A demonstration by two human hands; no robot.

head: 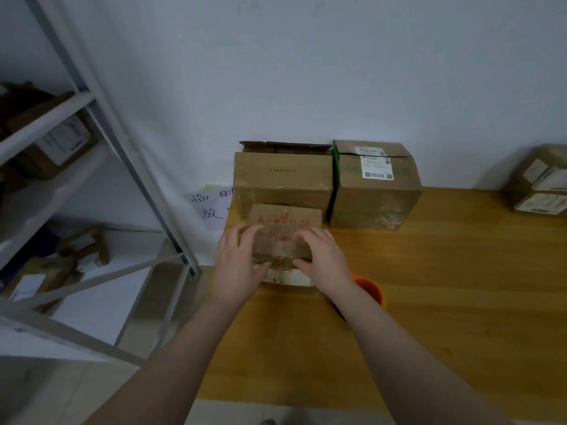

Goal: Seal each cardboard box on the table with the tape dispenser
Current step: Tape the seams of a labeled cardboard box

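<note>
**Small cardboard box held at both ends, near edge of the surface**

Small cardboard box (pixel 283 237) sits at the near left corner of the wooden surface (pixel 445 286), its long axis running left to right across the view, with one long side facing the person. Its top carries red printed characters, too blurred to read, under a glossy layer of clear tape. A white strip shows along its near lower edge.

The left hand (pixel 242 256) takes the box's left end and the right hand (pixel 319 256) its right end. Each grip is closed on the box, with fingers curled over the top and the thumb against the near side.

Just behind stands a medium box (pixel 282 179) with one short line of dark print, unreadable, and behind that an open-flapped box (pixel 285 147) against the wall. Beside them on the right is a green-printed box (pixel 376 204) with a white shipping label showing barcodes and a square code. Far right, well apart, is a stack of labelled boxes (pixel 540 185).

An orange object (pixel 369 289) lies by the right wrist, partly hidden by the forearm. A paper sign (pixel 211 204) with blue handwritten Chinese characters hangs left of the surface, beside a metal shelf (pixel 92 148) holding more boxes.
</note>
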